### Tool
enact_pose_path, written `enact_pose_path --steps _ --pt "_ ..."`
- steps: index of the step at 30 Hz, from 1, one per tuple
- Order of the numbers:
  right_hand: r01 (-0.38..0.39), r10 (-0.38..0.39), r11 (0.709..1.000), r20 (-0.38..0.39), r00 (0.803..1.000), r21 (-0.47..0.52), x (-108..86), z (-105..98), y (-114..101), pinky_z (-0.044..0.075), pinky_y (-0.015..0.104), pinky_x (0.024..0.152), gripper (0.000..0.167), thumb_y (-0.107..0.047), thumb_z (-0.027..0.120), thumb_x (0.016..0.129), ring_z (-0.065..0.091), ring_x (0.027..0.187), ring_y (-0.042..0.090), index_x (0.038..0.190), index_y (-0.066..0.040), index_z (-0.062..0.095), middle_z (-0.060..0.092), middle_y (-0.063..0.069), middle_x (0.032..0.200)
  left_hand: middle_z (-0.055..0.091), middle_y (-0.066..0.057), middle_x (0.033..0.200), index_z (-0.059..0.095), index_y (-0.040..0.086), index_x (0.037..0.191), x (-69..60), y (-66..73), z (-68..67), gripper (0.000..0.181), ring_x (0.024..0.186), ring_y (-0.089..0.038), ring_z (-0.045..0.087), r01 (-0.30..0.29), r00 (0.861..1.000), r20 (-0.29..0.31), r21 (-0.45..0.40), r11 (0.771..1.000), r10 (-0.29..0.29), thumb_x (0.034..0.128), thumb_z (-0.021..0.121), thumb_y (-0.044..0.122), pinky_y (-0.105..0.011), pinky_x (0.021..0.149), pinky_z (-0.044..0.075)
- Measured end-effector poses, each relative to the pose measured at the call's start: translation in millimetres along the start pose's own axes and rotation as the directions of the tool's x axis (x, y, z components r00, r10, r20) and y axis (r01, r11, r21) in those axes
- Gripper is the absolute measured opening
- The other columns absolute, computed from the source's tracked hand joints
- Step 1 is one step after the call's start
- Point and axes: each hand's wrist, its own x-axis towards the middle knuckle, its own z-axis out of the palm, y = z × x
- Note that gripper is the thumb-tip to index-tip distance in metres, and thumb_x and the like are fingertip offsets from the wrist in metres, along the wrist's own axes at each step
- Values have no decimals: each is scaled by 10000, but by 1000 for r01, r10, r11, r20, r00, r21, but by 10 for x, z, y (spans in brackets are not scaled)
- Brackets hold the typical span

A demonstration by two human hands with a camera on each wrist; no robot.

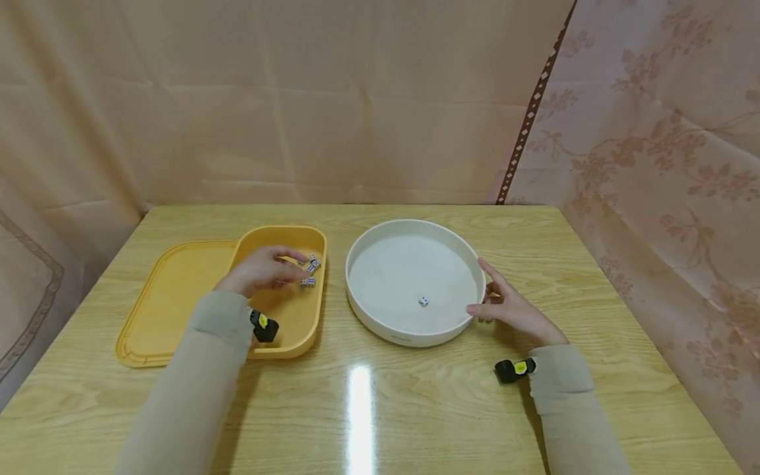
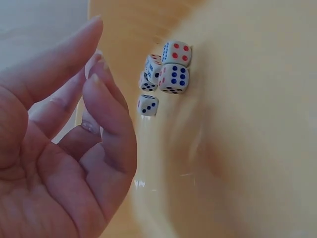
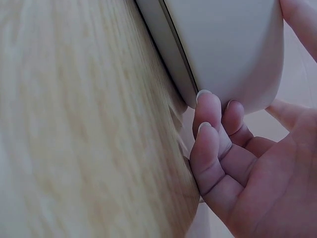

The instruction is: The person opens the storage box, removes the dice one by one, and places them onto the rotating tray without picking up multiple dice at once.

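My left hand [image 1: 267, 270] is over the yellow container [image 1: 291, 323], its fingertips beside several white dice [image 1: 313, 267] with red and blue dots. Between thumb and fingers nothing shows in the left wrist view, where the dice [image 2: 174, 78] lie grouped just beyond the fingertips. On the right side of a round white tray [image 1: 392, 267], my right hand [image 1: 505, 307] grips the rim. The thumb laps over the edge while curled fingers [image 3: 205, 144] press against the outer wall. A single die [image 1: 423, 301] sits on the tray's floor toward the front.
A flat yellow lid [image 1: 172, 297] lies left of the container, partly tucked behind it. Everything stands on a light wooden table [image 1: 427, 396]. Beige curtain [image 1: 332, 119] hangs at the table's back edge, and a floral curtain [image 1: 671, 165] on the right.
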Motion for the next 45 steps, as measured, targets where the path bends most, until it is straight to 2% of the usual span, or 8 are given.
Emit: enact_pose_path --steps 11,19,30,39,45 --pt "-4 4 1000 2 1000 4 19 -34 21 485 272 719 1025 -230 739 900 556 822 159 1601 -274 -7 448 159 1070 648 67 754 514 -54 1301 49 21 22 486 608 -52 520 40 999 23 22 999 -41 889 722 97 -184 591 473" --pt "-5 5 1000 7 1000 8 18 -35 32 489 268 711 1035 -235 745 896 560 821 147 1601 -265 -12 455 169 1090 635 104 686 562 -67 1214 123 -74 70 425 553 -30 506 47 999 23 10 999 -47 860 753 72 -169 548 454" --pt "-6 6 1000 10 1000 5 16 -45 29 481 269 711 1027 -241 739 901 555 821 145 1601 -272 -12 452 166 1096 666 110 729 559 -94 1224 130 -94 72 405 595 -27 525 56 998 41 19 998 -57 884 720 53 -160 584 468" --pt "-4 4 1000 12 1000 11 28 -54 49 483 266 702 1022 -229 739 901 554 824 151 1601 -271 -4 449 176 1095 675 123 752 591 -72 1237 147 -106 74 424 576 -22 524 68 997 21 89 994 -70 870 744 78 -164 567 462" --pt "-11 11 1000 10 1000 11 18 -55 42 474 272 713 1018 -240 741 899 549 840 176 1600 -294 4 449 173 1095 650 104 757 623 -78 1178 133 -94 109 388 582 -26 521 62 998 -5 127 990 -62 854 762 84 -174 566 463"
